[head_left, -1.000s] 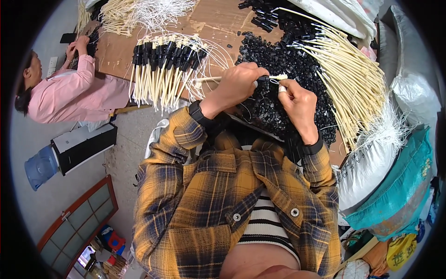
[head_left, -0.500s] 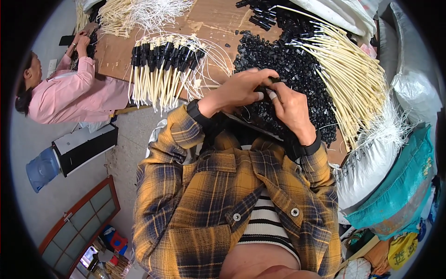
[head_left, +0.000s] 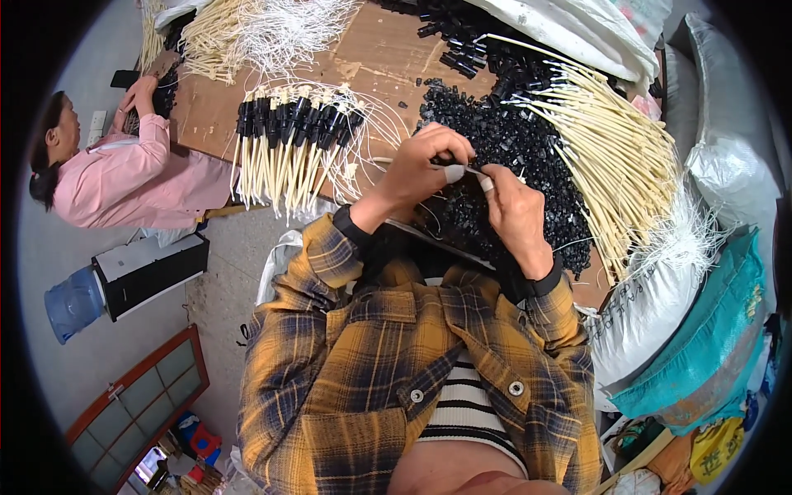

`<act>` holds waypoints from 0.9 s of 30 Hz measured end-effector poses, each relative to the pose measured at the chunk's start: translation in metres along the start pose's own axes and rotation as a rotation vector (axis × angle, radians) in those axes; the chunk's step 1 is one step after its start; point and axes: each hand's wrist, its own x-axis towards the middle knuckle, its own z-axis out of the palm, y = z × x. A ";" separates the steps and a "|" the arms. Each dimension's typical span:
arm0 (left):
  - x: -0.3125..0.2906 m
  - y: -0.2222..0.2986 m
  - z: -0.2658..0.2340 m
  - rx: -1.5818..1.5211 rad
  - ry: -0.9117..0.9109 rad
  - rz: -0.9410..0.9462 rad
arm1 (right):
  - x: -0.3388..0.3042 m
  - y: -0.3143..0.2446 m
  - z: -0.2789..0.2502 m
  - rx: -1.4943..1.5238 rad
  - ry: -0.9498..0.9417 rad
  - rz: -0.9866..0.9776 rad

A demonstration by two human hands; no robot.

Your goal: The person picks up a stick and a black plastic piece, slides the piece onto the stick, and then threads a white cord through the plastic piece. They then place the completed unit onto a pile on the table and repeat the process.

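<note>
Over a pile of small black plastic pieces [head_left: 462, 214], my two hands work close together. My left hand [head_left: 422, 169] is closed, its fingers curled round something mostly hidden, with a dark bit showing at the fingertips. My right hand [head_left: 520, 214] pinches at the same spot, where a thin light piece shows between the two hands; its kind is too small to make out. Both thumbs have white coverings. Left of my hands lies a row of cream sleeved wires [head_left: 285, 165] with black connectors [head_left: 304, 120] and thin white leads. Loose cream sleeved wires [head_left: 615, 157] fan out at the right.
Larger black parts [head_left: 462, 62] lie at the table's far side. More cream wires [head_left: 206, 41] sit at the far left of the wooden table [head_left: 388, 49]. A person in pink [head_left: 132, 173] works there. White [head_left: 652, 313] and teal [head_left: 701, 338] sacks stand at the right.
My hands have drawn slightly apart, and a thin light piece now shows between their fingertips. My right hand has turned a little. The view has shifted slightly.
</note>
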 end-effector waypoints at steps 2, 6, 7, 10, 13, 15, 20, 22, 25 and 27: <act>0.006 0.014 -0.001 -0.088 -0.006 -0.147 | 0.002 0.001 0.001 -0.006 0.018 -0.009; 0.004 -0.005 0.001 -0.003 0.005 0.172 | 0.003 0.001 0.002 0.003 0.025 -0.023; 0.004 -0.006 0.001 -0.001 0.005 0.170 | 0.003 0.000 0.002 0.007 0.024 -0.024; 0.001 -0.008 0.000 -0.003 0.045 0.216 | 0.003 -0.003 0.004 0.207 0.044 0.007; -0.002 -0.011 0.000 0.086 -0.006 0.332 | -0.003 0.003 0.007 0.220 -0.104 0.074; -0.001 -0.027 -0.002 0.024 0.001 0.176 | -0.005 0.006 0.009 0.186 -0.066 0.185; 0.030 -0.073 -0.045 0.679 0.262 -0.038 | -0.002 0.014 0.007 0.243 -0.028 0.368; 0.033 -0.093 -0.047 0.692 0.032 -0.160 | -0.003 0.018 0.008 0.236 -0.041 0.376; 0.034 -0.108 -0.053 0.548 0.127 -0.207 | -0.004 0.020 0.004 0.256 -0.018 0.460; 0.035 -0.103 -0.052 0.400 0.122 -0.300 | 0.000 0.022 0.005 0.287 0.000 0.486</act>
